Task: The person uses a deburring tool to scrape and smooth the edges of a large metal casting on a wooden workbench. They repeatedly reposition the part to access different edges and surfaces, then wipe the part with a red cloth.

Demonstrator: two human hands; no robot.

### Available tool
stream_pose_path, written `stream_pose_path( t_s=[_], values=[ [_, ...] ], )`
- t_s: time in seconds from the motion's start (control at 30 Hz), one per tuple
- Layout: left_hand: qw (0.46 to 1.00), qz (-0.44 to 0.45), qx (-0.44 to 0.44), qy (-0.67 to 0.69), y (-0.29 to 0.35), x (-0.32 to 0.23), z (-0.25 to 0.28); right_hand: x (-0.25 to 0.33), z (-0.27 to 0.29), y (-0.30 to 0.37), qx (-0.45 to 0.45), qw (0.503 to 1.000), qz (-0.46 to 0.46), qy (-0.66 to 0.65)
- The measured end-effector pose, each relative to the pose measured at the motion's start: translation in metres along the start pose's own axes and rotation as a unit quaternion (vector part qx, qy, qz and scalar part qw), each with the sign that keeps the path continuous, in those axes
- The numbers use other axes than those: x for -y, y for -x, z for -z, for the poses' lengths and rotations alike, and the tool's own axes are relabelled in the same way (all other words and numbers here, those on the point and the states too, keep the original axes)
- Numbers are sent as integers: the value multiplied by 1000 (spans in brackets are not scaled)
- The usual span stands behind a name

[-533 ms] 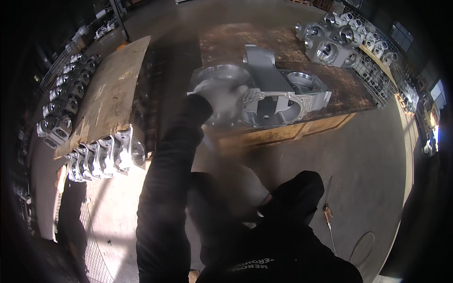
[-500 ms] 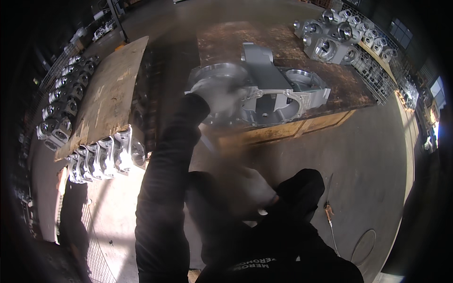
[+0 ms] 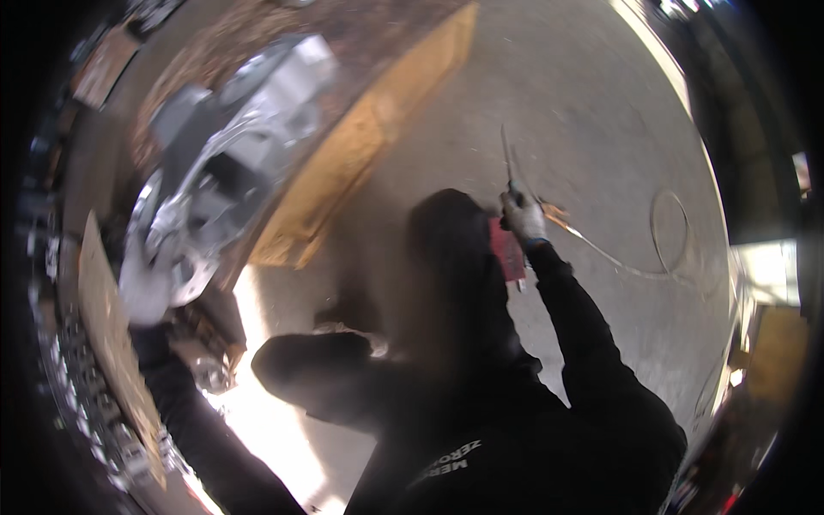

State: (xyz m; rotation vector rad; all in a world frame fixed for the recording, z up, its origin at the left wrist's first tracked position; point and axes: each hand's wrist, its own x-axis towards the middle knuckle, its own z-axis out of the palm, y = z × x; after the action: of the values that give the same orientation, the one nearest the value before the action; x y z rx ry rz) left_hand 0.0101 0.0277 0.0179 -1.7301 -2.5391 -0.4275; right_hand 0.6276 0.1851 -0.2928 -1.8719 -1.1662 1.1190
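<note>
Lying at the upper left on a brown wooden tabletop point(image 3: 378, 39), a large grey metal casting point(image 3: 257, 148) shows wide round openings and a flat slab on its far side, all smeared by motion blur. The gloved left hand point(image 3: 148, 279) is against its near left end; the blur hides whether the fingers grip the rim or only touch it. Pale timber point(image 3: 382, 112) runs along the tabletop's side. Well apart, over the grey floor point(image 3: 592, 112), the gloved right hand point(image 3: 521, 213) has its fingers closed around a slim tool point(image 3: 505, 150) pointing away from the body. Just beside that hand is an orange-handled tool point(image 3: 555, 211), its pale hose point(image 3: 614, 262) trailing right into a loop. A red object point(image 3: 508, 249), its kind unclear, shows between the person's leg point(image 3: 451, 257) and right forearm. At the far left, a plywood sheet point(image 3: 107, 322) stands near blurred silvery parts point(image 3: 94, 386).
</note>
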Motion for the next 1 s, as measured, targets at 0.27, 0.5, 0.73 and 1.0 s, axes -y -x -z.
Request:
stream_pose_path(
  t_s=[0.27,0.5,0.73,1.0],
  values=[
    [993,86,43,60,5,22,11,-219,-6,23,-43,965,-133,224],
    [985,89,80,128,11,61,32,-235,-18,6,-119,937,-110,308],
    [987,112,66,97,9,121,48,-207,3,-63,-120,942,-38,310],
    [992,116,42,26,23,69,45,-306,9,6,-293,869,-338,209]
  ],
)
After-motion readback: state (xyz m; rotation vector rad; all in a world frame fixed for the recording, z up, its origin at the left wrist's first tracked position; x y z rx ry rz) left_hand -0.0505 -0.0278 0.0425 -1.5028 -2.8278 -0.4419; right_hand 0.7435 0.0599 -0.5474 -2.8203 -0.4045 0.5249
